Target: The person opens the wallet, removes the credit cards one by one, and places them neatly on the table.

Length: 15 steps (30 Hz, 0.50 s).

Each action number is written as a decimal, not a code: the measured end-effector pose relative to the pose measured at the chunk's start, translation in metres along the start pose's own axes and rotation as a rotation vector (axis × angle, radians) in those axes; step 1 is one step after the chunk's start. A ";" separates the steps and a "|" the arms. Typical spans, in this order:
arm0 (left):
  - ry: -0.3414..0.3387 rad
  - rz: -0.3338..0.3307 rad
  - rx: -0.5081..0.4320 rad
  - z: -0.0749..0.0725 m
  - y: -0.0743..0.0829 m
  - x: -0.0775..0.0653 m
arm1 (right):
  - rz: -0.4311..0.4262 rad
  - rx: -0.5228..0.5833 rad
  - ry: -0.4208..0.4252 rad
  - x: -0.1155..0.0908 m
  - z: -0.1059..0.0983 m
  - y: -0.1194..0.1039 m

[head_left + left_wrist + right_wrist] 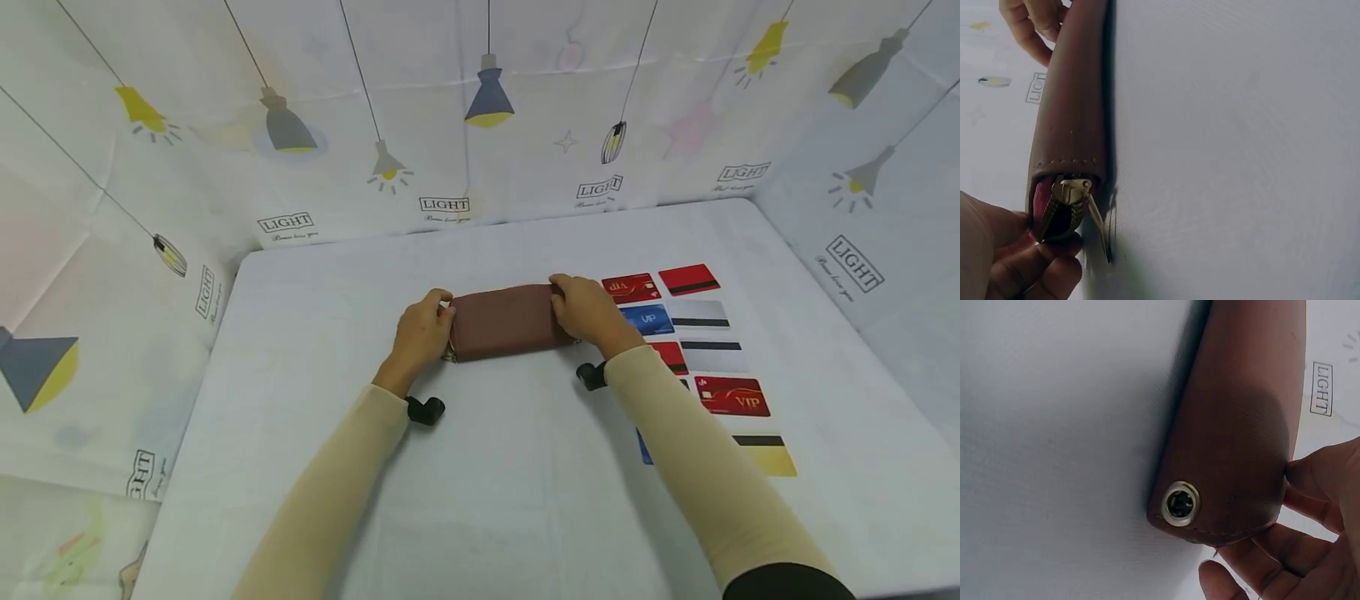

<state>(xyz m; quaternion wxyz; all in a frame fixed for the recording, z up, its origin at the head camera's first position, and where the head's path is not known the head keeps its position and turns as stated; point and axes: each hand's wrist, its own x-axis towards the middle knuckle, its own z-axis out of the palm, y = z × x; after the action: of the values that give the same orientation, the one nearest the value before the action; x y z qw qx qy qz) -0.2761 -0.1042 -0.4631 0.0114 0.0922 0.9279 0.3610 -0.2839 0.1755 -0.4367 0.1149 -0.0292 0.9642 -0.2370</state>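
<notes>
A brown zip wallet [504,323] lies lengthwise across the table, gripped at both ends. My left hand [422,335] pinches its left end between thumb and fingers. In the left wrist view that end shows a gold zipper pull [1099,226], brass teeth and a dark red lining. My right hand [592,312] holds the right end, thumb on the upper edge and fingers around the far corner. A round metal eyelet [1180,504] sits near that corner in the right wrist view.
To the right lie several cards in two columns, among them a red VIP card [732,396], a blue VIP card [647,319] and a gold card [772,460]. My right forearm covers part of them. A lamp-printed cloth backdrop [525,179] rises behind the white table [480,500].
</notes>
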 end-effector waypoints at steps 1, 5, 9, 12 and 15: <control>0.006 -0.005 0.007 0.000 0.000 0.000 | -0.002 -0.002 -0.003 0.000 0.001 -0.001; 0.042 -0.018 0.069 -0.001 0.000 -0.001 | -0.002 -0.012 -0.013 -0.001 0.003 -0.004; 0.066 -0.006 0.119 -0.002 0.001 -0.003 | -0.004 -0.031 -0.008 -0.002 0.005 -0.005; 0.066 0.005 0.129 -0.004 0.001 -0.004 | -0.020 -0.060 0.003 -0.005 0.004 -0.003; 0.065 0.017 0.141 -0.005 0.001 -0.003 | -0.032 -0.084 0.022 -0.009 0.002 0.001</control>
<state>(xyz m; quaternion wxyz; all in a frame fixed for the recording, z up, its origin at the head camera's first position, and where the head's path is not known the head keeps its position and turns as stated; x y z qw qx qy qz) -0.2735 -0.1074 -0.4594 -0.0281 0.0889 0.9501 0.2977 -0.2752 0.1766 -0.4366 0.0992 -0.0470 0.9739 -0.1986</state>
